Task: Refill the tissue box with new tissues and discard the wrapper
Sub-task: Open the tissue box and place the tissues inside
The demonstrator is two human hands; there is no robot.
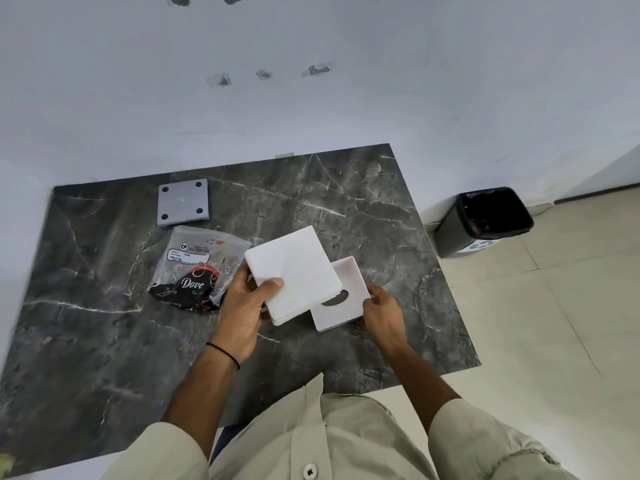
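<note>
**Beige shirt, two busy hands: tissue stack meets its box**

Beige shirt point(329, 438) and rolled sleeves fill the frame at six o'clock, and from them we follow both forearms up over a dark marble table point(104, 323). At the centre we see the left hand point(242, 313), a black band point(223, 355) on its wrist, gripping a stack of white tissues point(294, 268), thumb on top and fingers beneath. The stack tilts over the left part of the white tissue box point(349, 296); we cannot tell whether they touch. At three o'clock of the stack the right hand point(382, 313) pinches the box's right edge, its oval slot showing. At nine o'clock of the stack we find the wrapper point(197, 268), clear plastic printed "Dove", lying flat on the table. At eleven o'clock lies a grey square plate point(183, 201) with four black pads. At two o'clock, off the table, a black bin point(485, 220) stands on the floor tiles against the wall.
</note>
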